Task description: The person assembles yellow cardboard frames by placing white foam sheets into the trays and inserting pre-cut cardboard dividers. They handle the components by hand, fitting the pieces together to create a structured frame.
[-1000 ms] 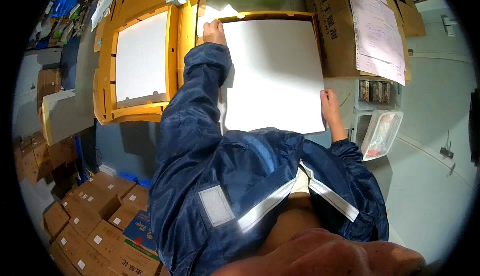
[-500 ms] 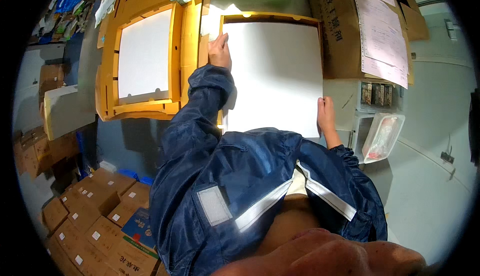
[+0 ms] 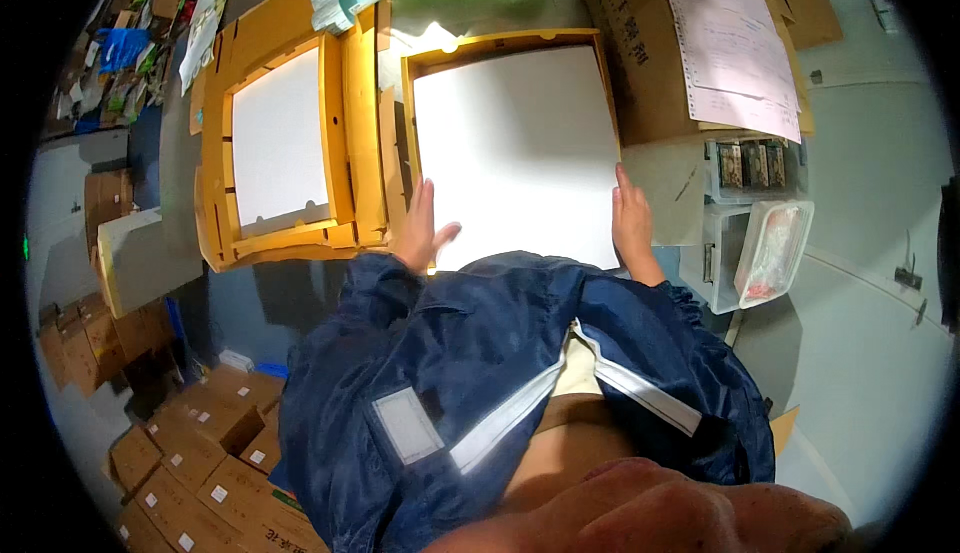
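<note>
The large white panel (image 3: 515, 153) lies within the larger yellow box (image 3: 510, 44), its far edge just inside the far wall, so that end looks set in place; the near edge is hidden by the jacket (image 3: 490, 353), so whether it is fully seated cannot be told. At the box's near left corner, the left hand (image 3: 420, 235) is spread, thumb apart from fingers; along its right edge, the right hand (image 3: 631, 221) lies with fingers straight and close together. Left of the box, a smaller yellow box (image 3: 338, 143) also contains a white panel. Right of it stands a brown carton (image 3: 640, 83).
</note>
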Action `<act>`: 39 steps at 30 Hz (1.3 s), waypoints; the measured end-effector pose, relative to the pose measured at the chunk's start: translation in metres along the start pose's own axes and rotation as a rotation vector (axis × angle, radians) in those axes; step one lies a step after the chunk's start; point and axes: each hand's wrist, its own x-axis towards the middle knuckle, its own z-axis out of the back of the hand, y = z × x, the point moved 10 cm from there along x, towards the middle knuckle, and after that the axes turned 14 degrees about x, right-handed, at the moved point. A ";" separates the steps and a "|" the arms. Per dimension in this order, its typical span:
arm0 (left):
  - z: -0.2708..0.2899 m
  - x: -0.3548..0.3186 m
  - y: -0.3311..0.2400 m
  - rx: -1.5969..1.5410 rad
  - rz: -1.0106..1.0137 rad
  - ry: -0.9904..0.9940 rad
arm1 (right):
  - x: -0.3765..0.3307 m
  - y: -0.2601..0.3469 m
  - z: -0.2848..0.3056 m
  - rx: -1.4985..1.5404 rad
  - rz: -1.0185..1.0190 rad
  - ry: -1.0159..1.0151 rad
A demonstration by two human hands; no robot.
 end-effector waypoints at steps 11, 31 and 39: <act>-0.050 -0.071 0.000 0.019 -0.188 0.142 | 0.025 0.012 -0.003 -0.220 -0.020 0.094; 0.003 -0.098 -0.027 -0.018 -0.069 -0.348 | -0.029 0.035 0.008 0.018 0.429 0.373; -0.012 -0.091 -0.026 0.083 -0.025 -0.258 | -0.039 0.011 -0.014 -0.080 0.203 0.346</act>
